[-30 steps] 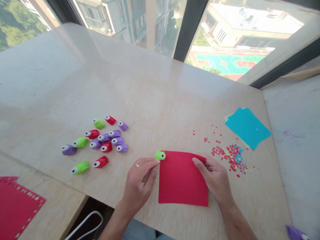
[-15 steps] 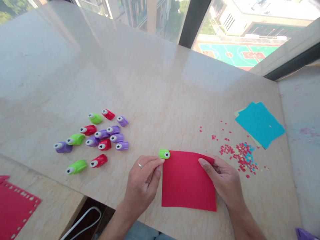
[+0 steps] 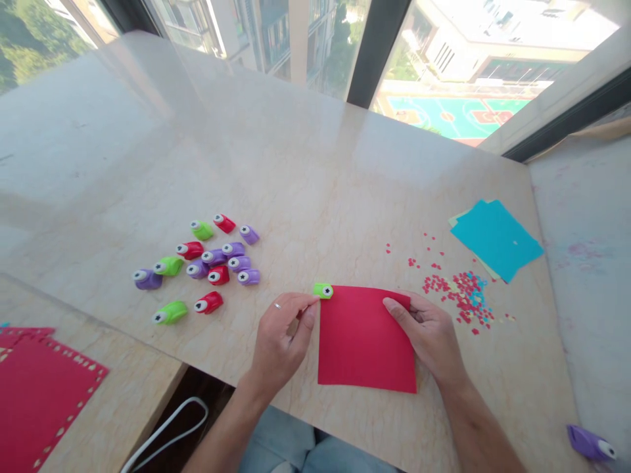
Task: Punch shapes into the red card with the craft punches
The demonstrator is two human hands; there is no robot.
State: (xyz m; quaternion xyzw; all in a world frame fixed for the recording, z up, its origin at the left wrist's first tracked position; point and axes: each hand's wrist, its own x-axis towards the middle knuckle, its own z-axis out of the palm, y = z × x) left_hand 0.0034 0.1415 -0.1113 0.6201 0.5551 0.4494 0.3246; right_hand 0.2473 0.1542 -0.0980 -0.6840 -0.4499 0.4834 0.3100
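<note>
A square sheet of red paper is held above the stone-look counter. My right hand pinches its upper right edge, thumb on top and the other fingers behind. At the upper left corner sits a small light-green craft punch with a star on its white button. My left hand, a ring on one finger, has its fingertips closed at the punch's lower left side; part of that grip is hidden.
Several green, red and purple craft punches stand left of the paper. To the right lie scattered confetti pieces and blue paper sheets. Red paper with punched edges lies at lower left; a purple punch at lower right.
The camera view has shifted, so the purple punch at lower right and more of the punched red paper show. Both hands keep their holds, with the green punch still at the paper's corner.
</note>
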